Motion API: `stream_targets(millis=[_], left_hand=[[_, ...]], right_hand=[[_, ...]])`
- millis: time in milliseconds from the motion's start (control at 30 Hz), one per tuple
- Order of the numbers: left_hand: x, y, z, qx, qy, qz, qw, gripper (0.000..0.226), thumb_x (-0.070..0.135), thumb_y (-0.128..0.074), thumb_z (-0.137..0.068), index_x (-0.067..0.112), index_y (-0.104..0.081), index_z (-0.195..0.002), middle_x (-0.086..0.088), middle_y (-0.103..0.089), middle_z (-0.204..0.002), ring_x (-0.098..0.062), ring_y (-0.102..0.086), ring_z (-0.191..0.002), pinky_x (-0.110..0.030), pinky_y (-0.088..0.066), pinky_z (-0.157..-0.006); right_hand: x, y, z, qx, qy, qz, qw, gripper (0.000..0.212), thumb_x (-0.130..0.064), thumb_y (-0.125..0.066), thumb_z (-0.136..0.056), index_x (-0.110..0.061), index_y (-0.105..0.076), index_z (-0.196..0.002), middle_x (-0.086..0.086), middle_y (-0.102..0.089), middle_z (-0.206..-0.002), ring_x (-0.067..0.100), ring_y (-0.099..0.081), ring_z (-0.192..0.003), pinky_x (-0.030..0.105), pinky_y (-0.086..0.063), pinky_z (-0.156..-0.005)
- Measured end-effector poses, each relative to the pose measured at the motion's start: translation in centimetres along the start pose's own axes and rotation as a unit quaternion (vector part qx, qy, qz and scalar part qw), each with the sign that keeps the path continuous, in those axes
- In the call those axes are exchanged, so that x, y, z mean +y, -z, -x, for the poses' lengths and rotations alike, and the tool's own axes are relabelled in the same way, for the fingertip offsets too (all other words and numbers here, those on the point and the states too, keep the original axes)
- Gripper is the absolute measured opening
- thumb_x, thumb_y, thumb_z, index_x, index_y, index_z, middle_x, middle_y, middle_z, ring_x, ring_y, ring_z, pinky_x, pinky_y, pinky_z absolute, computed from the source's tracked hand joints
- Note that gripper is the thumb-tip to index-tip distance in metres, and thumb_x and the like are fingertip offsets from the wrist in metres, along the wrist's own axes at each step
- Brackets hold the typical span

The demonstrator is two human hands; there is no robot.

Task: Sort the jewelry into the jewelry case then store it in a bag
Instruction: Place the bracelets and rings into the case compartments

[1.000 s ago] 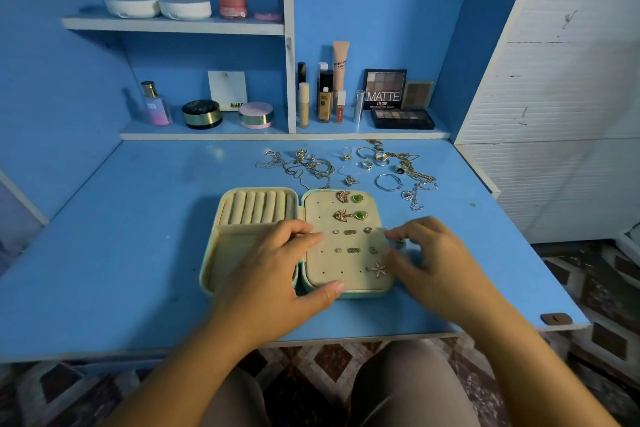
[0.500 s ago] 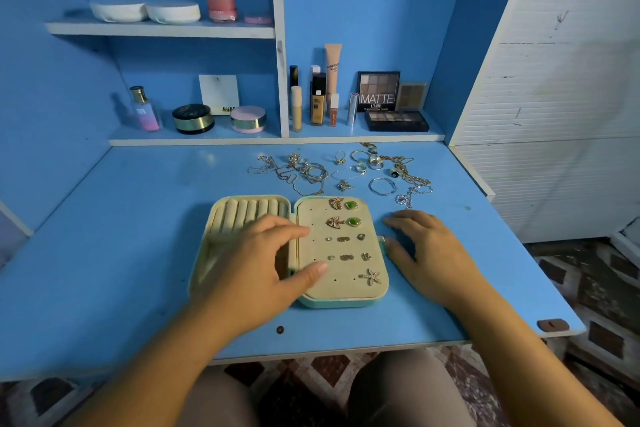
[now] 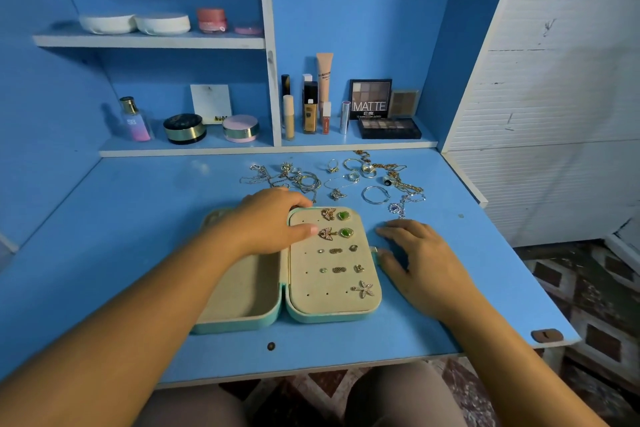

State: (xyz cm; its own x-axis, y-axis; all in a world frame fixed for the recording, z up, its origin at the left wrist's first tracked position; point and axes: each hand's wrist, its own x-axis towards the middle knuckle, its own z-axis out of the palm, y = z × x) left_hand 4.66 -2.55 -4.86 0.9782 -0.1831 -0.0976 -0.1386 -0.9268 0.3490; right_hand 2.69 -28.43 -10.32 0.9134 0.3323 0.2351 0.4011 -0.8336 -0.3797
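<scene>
The big blue desk [image 3: 121, 253] is filling the middle of the frame. A shelf [image 3: 346, 144] with makeup is running along the top of it.

The jewelry case [image 3: 242, 324] is lying open and flat in the lower middle of the desk. This way both halves are facing up and are easy to fill. Its left half is showing a bare tray. Its right half is a soft panel [image 3: 311, 288] with little holes for earrings.

The left hand [image 3: 266, 222] is lying over the top of the left half. Its fingers are bending over the far edge and its thumb is pressing on the panel. It looks like it is holding the case so it is not sliding.

The right hand [image 3: 422, 263] is resting flat on the desk at the right of the case. Its fingers are spread, and the thumb is touching the case's side. It is probably steadying that side too.

The loose jewelry [image 3: 346, 180] is waiting in a pile just above the case, near enough to reach. Chains, rings and a hoop [image 3: 375, 194] are mixed up there.

Small earrings are already sitting in rows on the panel. Two green ones [image 3: 344, 216] are at the top and a starfish [image 3: 363, 289] is at the bottom right. So the sorting is only partly done. No bag is showing.
</scene>
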Motion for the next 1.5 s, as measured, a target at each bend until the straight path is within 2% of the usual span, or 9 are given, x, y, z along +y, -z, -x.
stream_targets(millis=[200,467,667,900,1100,1200,1300,1400,1500], left_hand=[[-0.4,-0.7,0.3,0.008,0.020,0.051,0.998,0.050,0.056,-0.060,-0.087,0.037,-0.050,-0.132,0.009,-0.052,-0.129,-0.018,-0.051,-0.120,-0.044,-0.039,-0.105],[-0.6,-0.8,5.0,0.067,0.046,-0.075,0.994,0.074,0.067,-0.037,-0.090,0.031,-0.023,-0.152,0.009,-0.022,-0.157,-0.015,-0.016,-0.146,-0.038,-0.015,-0.118],[-4.6,-1.8,8.6,0.130,0.082,0.012,0.988,0.087,0.080,-0.029,-0.081,0.028,-0.030,-0.151,0.012,-0.015,-0.159,-0.011,-0.012,-0.147,-0.033,-0.016,-0.119],[-5.4,-2.8,8.6,0.176,0.054,0.105,0.977,0.067,0.057,-0.047,-0.087,0.025,-0.040,-0.146,0.022,-0.018,-0.155,0.006,-0.021,-0.138,-0.022,-0.024,-0.110],[-5.3,-2.6,8.7,0.185,0.050,0.171,0.966,0.061,0.057,-0.039,-0.087,0.031,-0.045,-0.142,0.024,-0.031,-0.150,-0.002,-0.020,-0.144,-0.031,-0.025,-0.118],[-5.5,-2.5,9.3,0.199,0.034,0.335,0.921,0.044,0.064,-0.033,-0.092,0.048,-0.058,-0.124,0.030,-0.047,-0.137,-0.005,-0.025,-0.145,-0.027,-0.018,-0.119],[-5.4,-2.4,10.4,0.171,0.035,0.481,0.859,0.068,0.091,-0.039,-0.070,0.045,-0.070,-0.111,0.010,-0.068,-0.123,-0.011,-0.055,-0.126,-0.040,-0.041,-0.107],[-4.7,-1.9,11.3,0.144,0.026,0.520,0.841,0.069,0.091,-0.047,-0.064,0.042,-0.073,-0.104,0.006,-0.073,-0.110,-0.007,-0.067,-0.106,-0.021,-0.053,-0.083],[-4.1,-1.7,11.7,0.154,0.022,0.533,0.832,0.052,0.079,-0.054,-0.071,0.043,-0.074,-0.102,0.009,-0.072,-0.112,-0.005,-0.065,-0.109,-0.012,-0.050,-0.080]], right_hand=[[-0.7,0.2,0.5,0.087,0.022,-0.048,0.995,0.041,-0.051,-0.043,-0.090,-0.022,-0.072,-0.090,-0.004,-0.062,-0.109,0.018,-0.054,-0.107,0.038,-0.043,-0.092],[-2.7,-0.2,0.3,0.098,-0.049,-0.145,0.983,0.017,-0.023,-0.071,-0.083,-0.026,-0.062,-0.069,-0.010,-0.060,-0.093,0.014,-0.053,-0.095,0.001,-0.031,-0.080],[-3.4,0.0,0.0,0.069,-0.103,-0.140,0.982,0.014,-0.036,-0.068,-0.083,-0.031,-0.059,-0.073,-0.011,-0.056,-0.091,0.015,-0.050,-0.096,0.019,-0.032,-0.073],[-4.7,1.1,-0.2,0.060,-0.135,-0.122,0.981,0.018,-0.031,-0.063,-0.088,-0.027,-0.056,-0.072,-0.010,-0.051,-0.087,0.018,-0.051,-0.090,0.018,-0.025,-0.062],[-10.0,4.4,-1.6,0.055,-0.095,-0.362,0.926,0.018,-0.035,-0.059,-0.091,-0.020,-0.065,-0.083,-0.012,-0.062,-0.069,-0.001,-0.048,-0.050,0.012,-0.036,-0.048],[-13.0,3.2,-1.2,-0.033,0.014,-0.430,0.902,0.026,-0.043,-0.058,-0.090,-0.022,-0.064,-0.102,-0.013,-0.067,-0.083,-0.004,-0.059,-0.074,0.014,-0.046,-0.064],[-13.7,0.2,0.0,-0.055,0.108,-0.289,0.950,0.038,-0.053,-0.055,-0.086,-0.030,-0.058,-0.117,-0.017,-0.059,-0.112,0.000,-0.053,-0.107,0.017,-0.043,-0.090],[-13.7,-1.9,1.0,-0.018,0.177,-0.204,0.963,0.042,-0.048,-0.059,-0.085,-0.028,-0.058,-0.122,-0.010,-0.054,-0.122,0.007,-0.049,-0.115,0.026,-0.042,-0.097],[-13.5,-2.9,1.6,0.021,0.206,-0.167,0.964,0.044,-0.042,-0.063,-0.082,-0.026,-0.058,-0.123,-0.007,-0.054,-0.126,0.012,-0.050,-0.114,0.031,-0.046,-0.094]])
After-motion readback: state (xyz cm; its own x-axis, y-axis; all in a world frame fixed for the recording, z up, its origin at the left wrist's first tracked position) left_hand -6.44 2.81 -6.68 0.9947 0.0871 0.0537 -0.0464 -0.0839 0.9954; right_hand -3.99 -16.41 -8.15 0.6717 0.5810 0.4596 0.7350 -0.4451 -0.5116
